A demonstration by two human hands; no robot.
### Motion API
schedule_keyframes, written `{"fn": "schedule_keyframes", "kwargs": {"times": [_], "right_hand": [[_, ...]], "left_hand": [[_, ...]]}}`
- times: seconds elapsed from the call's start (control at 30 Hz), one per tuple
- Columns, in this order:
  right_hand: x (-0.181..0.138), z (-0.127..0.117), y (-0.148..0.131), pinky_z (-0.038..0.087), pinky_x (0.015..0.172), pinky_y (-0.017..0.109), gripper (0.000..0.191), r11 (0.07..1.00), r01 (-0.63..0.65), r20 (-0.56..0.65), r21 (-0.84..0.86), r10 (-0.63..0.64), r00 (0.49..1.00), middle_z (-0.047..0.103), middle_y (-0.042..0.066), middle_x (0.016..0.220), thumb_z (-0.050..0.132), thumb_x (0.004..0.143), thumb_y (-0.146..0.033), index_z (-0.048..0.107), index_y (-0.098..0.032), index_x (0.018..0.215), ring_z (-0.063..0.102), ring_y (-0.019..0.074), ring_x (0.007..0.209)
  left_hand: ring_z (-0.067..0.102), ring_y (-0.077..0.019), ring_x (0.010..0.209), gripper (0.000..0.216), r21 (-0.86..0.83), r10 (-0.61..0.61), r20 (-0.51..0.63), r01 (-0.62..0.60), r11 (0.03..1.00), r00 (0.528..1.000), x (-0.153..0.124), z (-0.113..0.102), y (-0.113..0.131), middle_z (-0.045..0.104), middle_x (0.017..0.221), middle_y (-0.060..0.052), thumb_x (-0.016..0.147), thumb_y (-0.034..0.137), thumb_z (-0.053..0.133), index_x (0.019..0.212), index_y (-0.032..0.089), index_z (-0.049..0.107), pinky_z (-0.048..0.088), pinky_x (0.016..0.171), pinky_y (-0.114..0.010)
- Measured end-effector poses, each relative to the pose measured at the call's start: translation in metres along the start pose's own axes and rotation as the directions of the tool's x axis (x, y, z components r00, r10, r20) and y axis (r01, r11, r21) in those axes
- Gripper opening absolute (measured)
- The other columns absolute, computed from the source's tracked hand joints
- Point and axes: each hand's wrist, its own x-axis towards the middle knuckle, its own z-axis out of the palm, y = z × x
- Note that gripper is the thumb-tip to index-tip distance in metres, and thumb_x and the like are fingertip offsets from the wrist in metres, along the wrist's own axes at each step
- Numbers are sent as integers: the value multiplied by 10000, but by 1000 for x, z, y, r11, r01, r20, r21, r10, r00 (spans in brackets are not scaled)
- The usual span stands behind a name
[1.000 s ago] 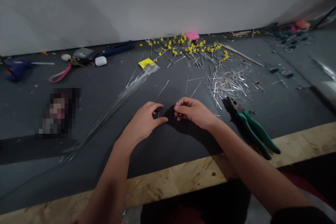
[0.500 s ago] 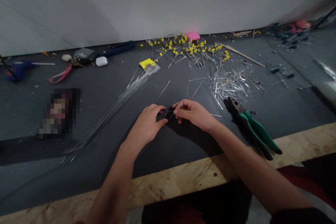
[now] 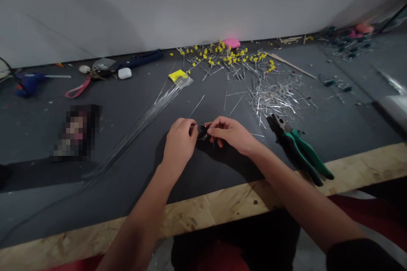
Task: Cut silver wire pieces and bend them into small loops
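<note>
My left hand (image 3: 179, 140) and my right hand (image 3: 230, 133) meet over the dark mat, fingers pinched together. Between the fingertips runs a thin piece of wire (image 3: 201, 128) bent into a small curve; both hands grip it. A bundle of long straight wires (image 3: 136, 123) with a yellow tag (image 3: 177, 75) lies to the left of my left hand. Green-handled pliers (image 3: 297, 148) rest on the mat just right of my right wrist.
A heap of short cut pins (image 3: 276, 96) lies behind the pliers, with yellow-tipped pins (image 3: 225, 56) further back near a pink object (image 3: 232, 42). Keys on a pink strap (image 3: 79, 87), a white case (image 3: 124, 73) and a blue tool (image 3: 30, 82) sit far left. A wooden table edge (image 3: 203, 214) runs in front.
Both hands have drawn closer together and shifted slightly away from me; the wire between them is now a tighter curve. The view has tilted a little.
</note>
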Motion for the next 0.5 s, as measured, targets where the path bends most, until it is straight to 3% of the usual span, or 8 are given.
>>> {"fn": "schedule_keyframes", "kwargs": {"times": [0.17, 0.3, 0.4, 0.5], "right_hand": [[1, -2, -2, 449, 481, 193, 169, 997, -19, 14, 72, 18, 1000, 657, -5, 651, 700, 711, -276, 572, -168, 727, 590, 85, 557], [1, -5, -1, 468, 531, 209, 174, 998, -26, 11, 51, 25, 1000, 641, -23, 590, 710, 706, -274, 584, -156, 724, 588, 78, 522], [2, -6, 2, 471, 555, 224, 182, 1000, 5, 36, 16, -6, 999, 651, -19, 599, 715, 703, -288, 592, -156, 723, 593, 83, 528], [2, -6, 6, 462, 550, 225, 178, 999, 41, 60, -4, -41, 997, 650, -24, 594, 710, 711, -298, 592, -164, 722, 586, 84, 526]], "left_hand": [[583, -161, 807, 132, -99, 17, -129, -30, 995, 991, 0, 5, 7, 623, 892, -58, 866, 217, 498, 896, 168, 618, 461, 760, -294], [592, -162, 834, 156, -179, 3, -158, -32, 983, 987, -1, -1, 17, 630, 941, -59, 853, 269, 539, 946, 173, 618, 478, 752, -295], [594, -174, 877, 176, -235, -1, -214, -51, 971, 977, -17, -27, 39, 641, 986, -60, 852, 291, 537, 964, 189, 627, 487, 762, -306], [615, -171, 781, 177, -449, 7, -126, -63, 891, 992, -47, -65, 66, 661, 876, -21, 849, 336, 535, 959, 284, 662, 518, 709, -325]]}}
